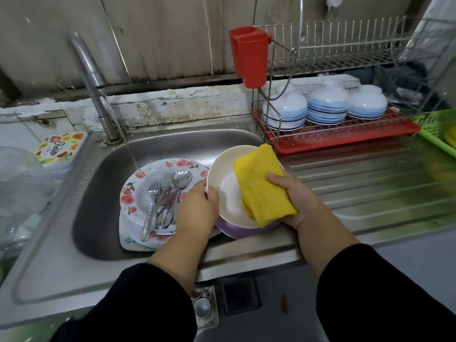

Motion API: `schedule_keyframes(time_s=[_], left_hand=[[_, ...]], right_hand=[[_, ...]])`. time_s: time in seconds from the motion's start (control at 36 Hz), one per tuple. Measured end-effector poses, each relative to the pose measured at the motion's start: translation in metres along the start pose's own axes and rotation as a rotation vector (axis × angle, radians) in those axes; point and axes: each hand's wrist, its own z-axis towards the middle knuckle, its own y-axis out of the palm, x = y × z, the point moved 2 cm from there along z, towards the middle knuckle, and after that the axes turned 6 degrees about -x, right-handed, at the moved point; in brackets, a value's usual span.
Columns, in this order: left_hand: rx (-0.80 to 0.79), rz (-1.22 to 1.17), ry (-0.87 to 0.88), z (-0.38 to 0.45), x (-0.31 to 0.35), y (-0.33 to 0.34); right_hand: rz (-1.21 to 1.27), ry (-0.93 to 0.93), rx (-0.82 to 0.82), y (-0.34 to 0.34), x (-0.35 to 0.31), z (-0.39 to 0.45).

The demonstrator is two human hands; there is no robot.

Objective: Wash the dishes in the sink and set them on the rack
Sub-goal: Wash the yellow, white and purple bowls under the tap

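A cream bowl with a purple outside (228, 193) is tilted at the right side of the steel sink (98, 188). My left hand (197, 208) grips its left rim. My right hand (296, 201) holds a folded yellow cloth (261, 186) pressed against the bowl's inside. In the basin, flower-patterned plates (145, 178) lie stacked, with several spoons and forks (165, 196) on top. A thin stream of water runs from the tap (91, 77) onto the plates. The wire rack (345, 124) at the right holds three upturned blue-striped bowls (328, 104).
A red cutlery holder (251, 55) hangs on the rack's left corner, above a red drip tray (345, 141). A ribbed steel drainboard (370, 183) lies right of the sink. A green basket (439, 129) sits at the far right. A flowered box (61, 146) stands left of the tap.
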Motion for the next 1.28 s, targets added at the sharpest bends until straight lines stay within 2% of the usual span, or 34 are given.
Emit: schedule_keyframes(time_s=[0.33,0.47,0.64,0.75,0.89,1.03,1.14,1.22,1.28], left_hand=[[0.067,-0.273,-0.057,-0.006,0.002,-0.004],[0.057,-0.357,-0.033,-0.006,0.001,-0.004],[-0.09,-0.501,-0.056,-0.003,-0.001,-0.004],[-0.189,-0.698,-0.066,-0.006,-0.002,-0.004],[-0.245,-0.815,-0.048,-0.009,0.001,-0.005],[-0.117,-0.777,0.022,-0.011,0.004,-0.008],[0.002,-0.862,0.034,-0.011,0.006,-0.013],[0.005,-0.973,-0.011,-0.007,0.002,-0.014],[-0.037,-1.055,-0.029,-0.005,0.0,-0.013]], right_hand=[[-0.068,-0.04,0.045,-0.001,0.0,0.0],[-0.119,-0.14,0.107,0.001,-0.001,-0.002],[-0.382,-0.363,0.29,-0.001,-0.003,-0.006],[-0.484,-0.499,0.305,0.005,-0.007,-0.008],[-0.454,-0.43,0.286,0.004,-0.004,-0.008],[-0.465,-0.392,0.226,0.006,-0.003,-0.011],[-0.49,-0.346,0.194,0.01,0.001,-0.01],[-0.505,-0.347,0.184,0.019,0.003,-0.007],[-0.651,-0.386,0.249,0.031,0.003,-0.006]])
